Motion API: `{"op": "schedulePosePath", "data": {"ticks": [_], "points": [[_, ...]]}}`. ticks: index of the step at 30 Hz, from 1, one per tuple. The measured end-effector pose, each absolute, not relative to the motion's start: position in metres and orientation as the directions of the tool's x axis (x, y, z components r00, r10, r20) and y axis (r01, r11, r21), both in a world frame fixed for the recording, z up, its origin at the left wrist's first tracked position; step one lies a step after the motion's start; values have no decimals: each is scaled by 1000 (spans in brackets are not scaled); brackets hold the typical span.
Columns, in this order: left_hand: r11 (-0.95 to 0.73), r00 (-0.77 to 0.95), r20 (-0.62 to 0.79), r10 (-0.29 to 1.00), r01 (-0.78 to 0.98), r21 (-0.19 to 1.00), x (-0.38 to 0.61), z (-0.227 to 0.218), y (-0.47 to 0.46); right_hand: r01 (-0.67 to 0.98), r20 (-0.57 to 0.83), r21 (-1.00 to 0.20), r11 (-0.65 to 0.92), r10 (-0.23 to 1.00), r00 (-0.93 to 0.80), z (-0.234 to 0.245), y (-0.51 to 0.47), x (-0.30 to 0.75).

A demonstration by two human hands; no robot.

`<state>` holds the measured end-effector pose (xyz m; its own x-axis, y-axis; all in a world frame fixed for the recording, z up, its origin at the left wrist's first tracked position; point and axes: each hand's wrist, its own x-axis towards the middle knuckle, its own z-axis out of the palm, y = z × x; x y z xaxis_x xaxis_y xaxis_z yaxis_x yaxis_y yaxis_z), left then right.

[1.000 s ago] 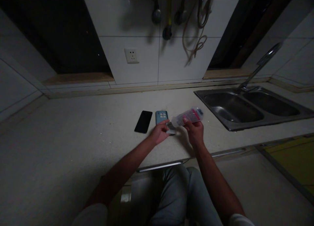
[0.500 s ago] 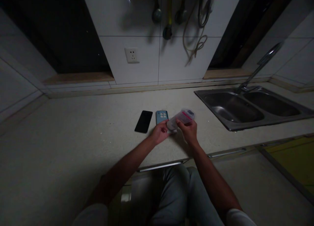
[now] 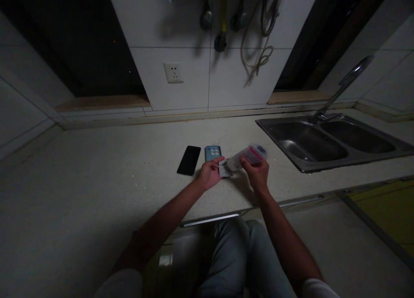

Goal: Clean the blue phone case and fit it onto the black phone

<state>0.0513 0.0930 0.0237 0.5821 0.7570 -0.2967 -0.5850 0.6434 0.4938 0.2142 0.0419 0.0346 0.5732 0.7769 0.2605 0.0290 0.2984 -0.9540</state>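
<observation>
1. The clear plastic packet (image 3: 247, 156), with a pink label at its far end, is held at a slant just above the surface (image 3: 97, 173). Its far end points toward the sink.
2. The right hand (image 3: 256, 175) is mostly closed, its fingers and thumb pinching the packet from below and holding it up.
3. The left hand (image 3: 211, 173) lies palm-up and half open, close to the packet's near end. Its fingertips meet a small, pale flat piece (image 3: 224, 169). In this dim light, I can't tell whether that hand is gripping the piece or only touching it.
4. Compared with half a second ago, the right hand has moved rightward and drawn the packet away from the left hand. The gap between the hands is wider, and the flat piece now shows plainly beside the packet's near end.
5. A blue phone case (image 3: 212, 153) with a four-lens cutout lies on the surface just beyond the left hand. A black smartphone (image 3: 189, 160) lies near it, to its left, at an angle.
6. Off to the right are a stainless double sink (image 3: 278, 147) and its arched faucet (image 3: 344, 89). A wall socket (image 3: 173, 73) sits on the tiles behind the surface.
</observation>
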Motion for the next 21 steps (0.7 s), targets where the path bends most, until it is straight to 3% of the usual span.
{"op": "schedulePosePath", "data": {"ticks": [4, 8, 15, 18, 21], "points": [[651, 595, -293, 748, -574, 496, 51, 24, 93, 23, 223, -963, 269, 743, 631, 30, 44, 216], [654, 597, -303, 742, -550, 519, 50, 26, 92, -118, 124, -958, 261, 748, 652, 30, 46, 217], [630, 582, -297, 757, -531, 566, 48, 32, 92, -480, 21, -796, 370, 808, 588, 30, 49, 229], [609, 557, -296, 776, -540, 580, 48, 30, 94, -552, 0, -729, 404, 807, 590, 27, 49, 232], [653, 652, -251, 716, -498, 570, 47, 27, 95, -544, 25, -733, 408, 816, 578, 25, 48, 231]]}}
